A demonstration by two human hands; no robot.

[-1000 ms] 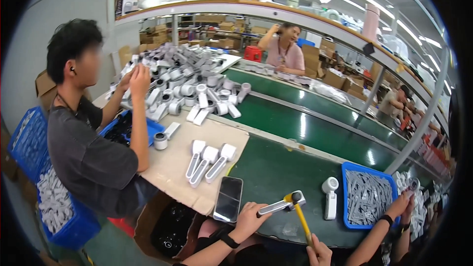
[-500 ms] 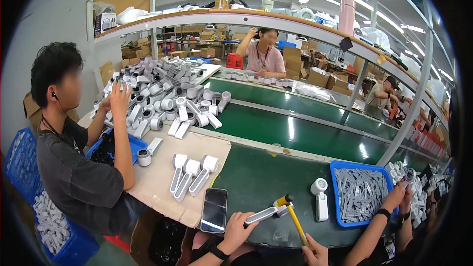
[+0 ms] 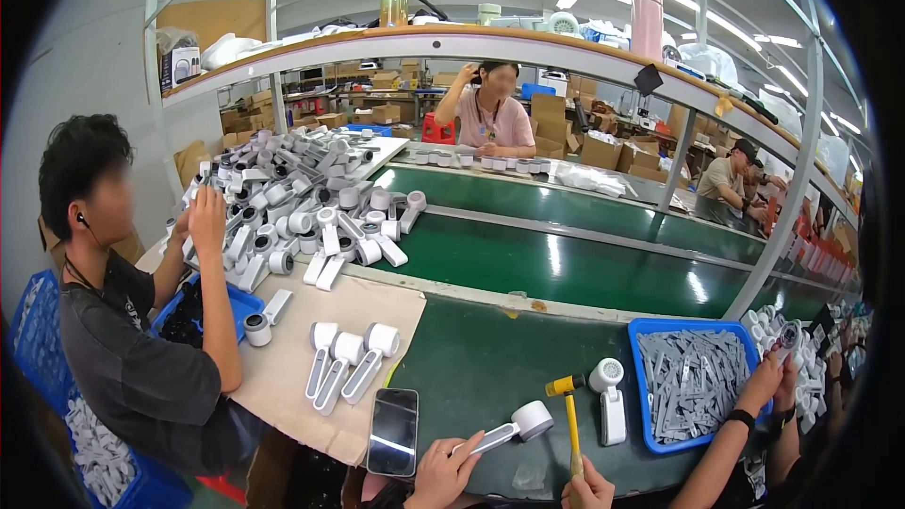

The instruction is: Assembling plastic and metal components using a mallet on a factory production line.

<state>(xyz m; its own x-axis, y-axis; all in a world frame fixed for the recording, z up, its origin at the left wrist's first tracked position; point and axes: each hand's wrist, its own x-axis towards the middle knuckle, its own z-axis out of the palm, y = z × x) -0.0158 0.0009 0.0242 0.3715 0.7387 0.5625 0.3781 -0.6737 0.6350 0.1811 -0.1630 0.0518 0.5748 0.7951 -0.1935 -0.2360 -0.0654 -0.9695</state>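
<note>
My left hand grips the handle of a white handheld fan with a grey strip along it. The fan lies low over the dark green table mat, its round head pointing away to the right. In my right hand is a small hammer with a yellow handle and a yellow-and-black head. That head is just right of the fan's head, apart from it in the picture. Another white fan stands right of the hammer. A phone lies by my left hand.
A blue tray of grey strips stands at right, beside a co-worker's hands. Three fans lie on cardboard at left, near a seated co-worker. Behind are a fan pile and a green conveyor.
The hammer's head has come off the fan and shifted right and up, leaving the fan's round head in sight. My left hand still holds the fan. The whole view has shifted slightly.
</note>
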